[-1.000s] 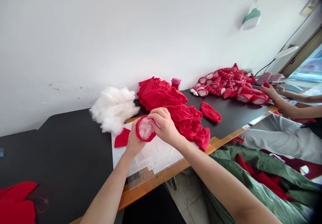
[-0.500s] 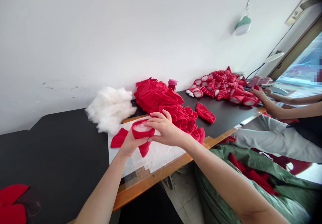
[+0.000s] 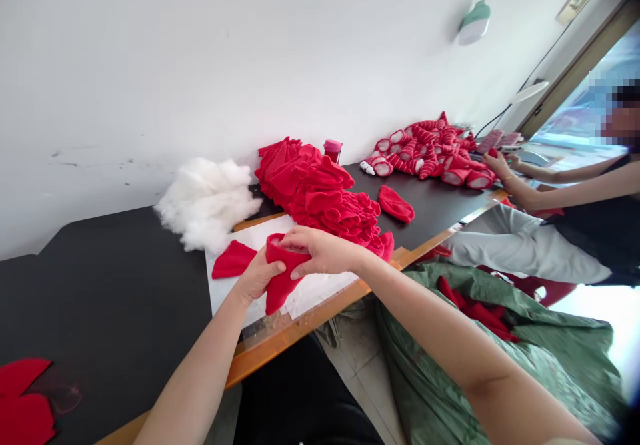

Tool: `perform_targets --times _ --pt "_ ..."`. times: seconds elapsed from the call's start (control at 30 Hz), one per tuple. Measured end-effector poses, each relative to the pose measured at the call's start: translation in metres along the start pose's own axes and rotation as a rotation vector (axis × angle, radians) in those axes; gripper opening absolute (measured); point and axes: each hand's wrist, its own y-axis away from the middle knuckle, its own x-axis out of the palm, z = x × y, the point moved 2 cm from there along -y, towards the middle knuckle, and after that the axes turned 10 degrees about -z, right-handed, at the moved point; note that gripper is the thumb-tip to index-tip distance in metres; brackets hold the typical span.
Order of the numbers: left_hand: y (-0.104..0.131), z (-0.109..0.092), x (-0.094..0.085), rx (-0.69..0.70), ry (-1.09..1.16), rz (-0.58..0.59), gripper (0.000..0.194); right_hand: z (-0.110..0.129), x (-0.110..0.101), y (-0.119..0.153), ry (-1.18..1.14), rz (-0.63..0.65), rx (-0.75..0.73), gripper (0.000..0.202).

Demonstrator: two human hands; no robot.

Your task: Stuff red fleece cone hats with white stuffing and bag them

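Note:
A red cone-shaped cloth pouch (image 3: 283, 288) is held over the white sheet (image 3: 307, 302), its open end up and its pointed end down. White stuffing shows just inside the rim. My left hand (image 3: 257, 275) is closed around the pouch's left side, thumb across the front. My right hand (image 3: 325, 250) grips the right side of the rim, with fingertips inside the opening and the thumb outside. Another red cloth piece (image 3: 233, 260) lies on the sheet, left of my left hand. Fluffy white stuffing (image 3: 205, 202) is heaped behind it.
Behind my hands is a pile of red cloth pieces (image 3: 320, 185), near a pink-lidded jar (image 3: 333, 150). Striped stuffed red pieces (image 3: 425, 148) are heaped farther right, beside a co-worker's hands (image 3: 503, 165). A green sack (image 3: 415, 338) stands below the table's wooden edge (image 3: 320, 325).
My right fingers have moved from above the opening down into it and now grip the rim. The pouch has tilted, showing more of its side. The camera view has shifted slightly.

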Motion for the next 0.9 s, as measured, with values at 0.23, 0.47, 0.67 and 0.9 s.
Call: perform_targets --times 0.23,0.47,0.67,0.9 --pt "0.001 0.004 0.004 -0.052 -0.150 -0.036 0.069 -0.022 0.004 0.010 0.060 -0.127 0.217 0.015" --pt "0.003 0.004 0.011 -0.026 -0.270 -0.141 0.061 -0.022 -0.007 0.021 -0.153 -0.100 0.256 0.040" --pt "0.003 0.006 0.013 -0.065 -0.221 -0.174 0.058 -0.027 0.006 0.018 -0.195 -0.132 0.209 0.019" --pt "-0.001 0.007 0.004 -0.036 -0.025 -0.292 0.060 -0.030 -0.005 0.044 -0.311 -0.518 0.208 0.025"
